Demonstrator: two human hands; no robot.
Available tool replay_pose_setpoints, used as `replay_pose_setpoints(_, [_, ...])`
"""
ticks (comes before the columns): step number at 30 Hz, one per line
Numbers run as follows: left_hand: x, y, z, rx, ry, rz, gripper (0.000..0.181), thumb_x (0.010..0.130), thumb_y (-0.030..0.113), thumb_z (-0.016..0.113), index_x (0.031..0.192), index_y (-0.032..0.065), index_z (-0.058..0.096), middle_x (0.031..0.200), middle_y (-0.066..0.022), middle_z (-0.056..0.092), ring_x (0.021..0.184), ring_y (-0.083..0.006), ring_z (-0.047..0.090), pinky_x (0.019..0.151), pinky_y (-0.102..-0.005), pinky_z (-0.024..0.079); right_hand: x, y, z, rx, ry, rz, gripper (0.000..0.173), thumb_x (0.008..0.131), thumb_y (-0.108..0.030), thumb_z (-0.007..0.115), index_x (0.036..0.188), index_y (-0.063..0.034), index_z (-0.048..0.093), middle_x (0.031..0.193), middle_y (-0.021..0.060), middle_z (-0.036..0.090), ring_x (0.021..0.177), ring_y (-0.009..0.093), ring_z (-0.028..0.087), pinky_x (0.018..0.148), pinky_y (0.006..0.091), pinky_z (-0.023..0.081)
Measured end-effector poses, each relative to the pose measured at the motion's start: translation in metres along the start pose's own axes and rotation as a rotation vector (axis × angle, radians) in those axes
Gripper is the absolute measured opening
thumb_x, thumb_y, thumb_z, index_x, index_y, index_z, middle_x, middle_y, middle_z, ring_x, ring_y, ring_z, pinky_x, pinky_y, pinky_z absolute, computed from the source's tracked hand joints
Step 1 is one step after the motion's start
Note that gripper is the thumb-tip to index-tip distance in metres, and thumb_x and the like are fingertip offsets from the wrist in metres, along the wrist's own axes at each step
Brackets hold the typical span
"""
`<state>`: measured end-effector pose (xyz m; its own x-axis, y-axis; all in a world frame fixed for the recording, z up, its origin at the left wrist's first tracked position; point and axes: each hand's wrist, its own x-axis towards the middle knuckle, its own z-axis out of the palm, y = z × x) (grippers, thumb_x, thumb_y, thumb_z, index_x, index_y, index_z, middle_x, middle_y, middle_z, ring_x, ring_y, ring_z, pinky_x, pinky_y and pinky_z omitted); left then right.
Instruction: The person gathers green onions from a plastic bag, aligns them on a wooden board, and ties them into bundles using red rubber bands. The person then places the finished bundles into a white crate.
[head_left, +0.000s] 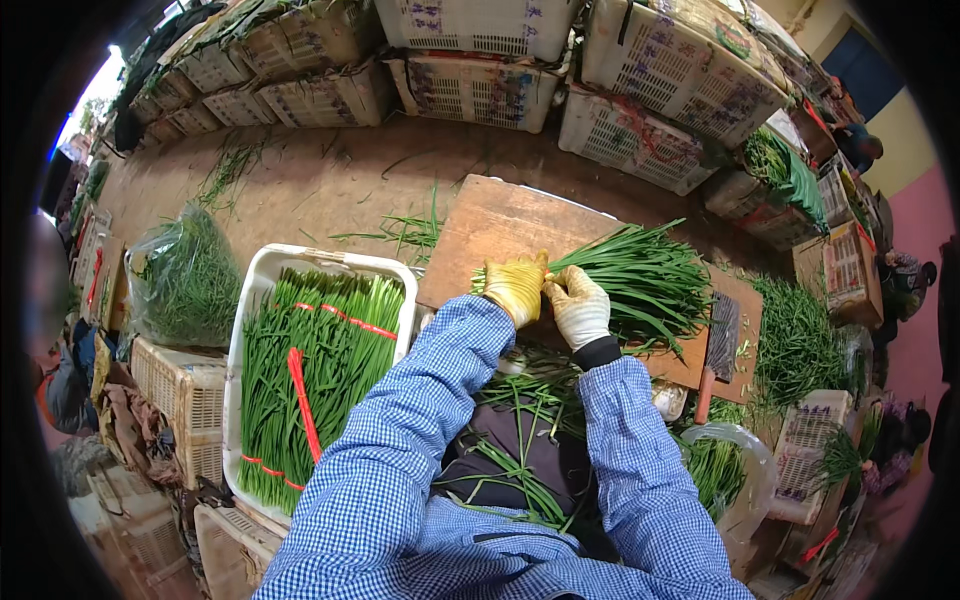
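Note:
A large bunch of green garlic chives (637, 274) lies across a wooden board (499, 217), its leaves fanned to the right. My left hand (516, 289), in a yellow-stained glove, is closed around the stem end of the bunch. My right hand (579, 304), in a whitish glove with a dark cuff, pinches at the bunch just right of it, where a bit of red shows between the hands. What the right fingertips hold is too small to tell. A cleaver (723, 334) with a reddish handle lies at the board's right end.
A white crate (409, 300) of chives tied with red bands stands at the left, near a plastic bag of greens (187, 277). Stacked crates (480, 90) line the far side. Loose chives (799, 330) lie at right; people are beyond.

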<state>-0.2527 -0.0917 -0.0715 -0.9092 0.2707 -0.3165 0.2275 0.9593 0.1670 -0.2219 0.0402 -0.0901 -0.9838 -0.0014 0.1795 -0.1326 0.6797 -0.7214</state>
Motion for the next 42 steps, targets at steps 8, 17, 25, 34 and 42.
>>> replay_pose_setpoints(8, [0.000,0.000,0.000,-0.019,0.039,0.025,0.065,0.078,0.025,0.072,0.139,0.0149,0.050,0.124,-0.0122,0.065,0.116,-0.0315,0.064,0.098,-0.0551,0.044,0.010,0.020,0.000,0.105,-0.102,0.070,0.016,0.087,-0.018,0.074,0.094,-0.0052,0.068,0.079,0.0111,0.069,0.072,0.023,0.066,0.067,0.0334,0.052])
replay_pose_setpoints(17, [-0.003,0.000,-0.010,-0.042,-0.014,0.047,0.064,0.079,0.036,0.075,0.134,0.0136,0.054,0.124,-0.0116,0.067,0.117,-0.0303,0.064,0.098,-0.0537,0.045,0.010,0.011,-0.030,0.169,-0.263,-0.004,0.050,0.081,-0.003,0.076,0.128,0.0008,0.059,0.092,0.0114,0.068,0.080,0.019,0.064,0.077,0.0316,0.053])
replay_pose_setpoints(25, [-0.001,-0.002,-0.006,-0.057,-0.013,0.030,0.058,0.079,0.035,0.074,0.130,0.0116,0.059,0.126,-0.0127,0.066,0.119,-0.0308,0.063,0.102,-0.0545,0.044,0.018,-0.018,-0.047,-0.078,-0.355,0.017,0.050,0.081,-0.010,0.079,0.128,-0.0067,0.062,0.084,0.0090,0.067,0.079,0.024,0.065,0.075,0.0340,0.053])
replay_pose_setpoints(34, [0.003,-0.005,-0.007,-0.074,-0.014,0.032,0.051,0.078,0.033,0.073,0.124,0.0120,0.064,0.118,-0.0124,0.071,0.113,-0.0315,0.067,0.094,-0.0521,0.047,0.027,-0.013,-0.037,-0.150,-0.422,0.028,0.047,0.080,-0.011,0.078,0.125,-0.0100,0.065,0.092,0.0139,0.071,0.088,0.031,0.069,0.079,0.0384,0.054])
replay_pose_setpoints(42, [0.003,-0.005,-0.005,-0.087,0.013,0.029,0.053,0.079,0.034,0.073,0.126,0.0131,0.062,0.120,-0.0126,0.069,0.113,-0.0315,0.066,0.096,-0.0533,0.046,0.029,-0.006,-0.025,-0.217,-0.338,0.005,0.039,0.079,-0.013,0.078,0.116,-0.0089,0.066,0.105,0.0157,0.070,0.097,0.034,0.068,0.084,0.0408,0.054])
